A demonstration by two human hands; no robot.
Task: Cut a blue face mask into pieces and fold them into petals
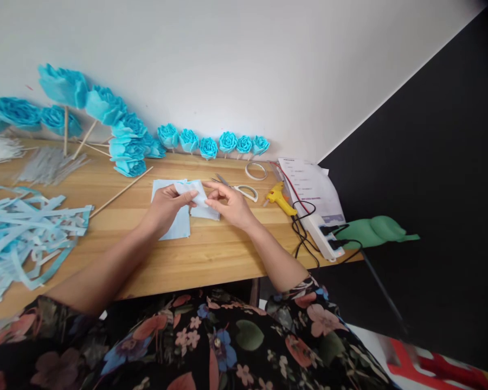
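Note:
A small pale blue sheet [191,189], thin like paper or fabric, is pinched in my left hand [171,201] above the table. My right hand [230,205] is at the sheet's right edge, thumb and index finger closed there; part of the contact is hidden. Under my hands lie a larger pale blue sheet [177,226] on the left and a smaller pale blue stack [207,212] on the right. Scissors [247,192] with white handles rest just beyond my right hand, their blades partly covered.
Blue artificial flowers [168,136] on sticks line the wall, with larger ones [65,85] at left. Cut blue strips [28,238] pile up on the left. At right are a tape roll [256,171], a yellow glue gun [281,199], and a power strip [323,235] with cables.

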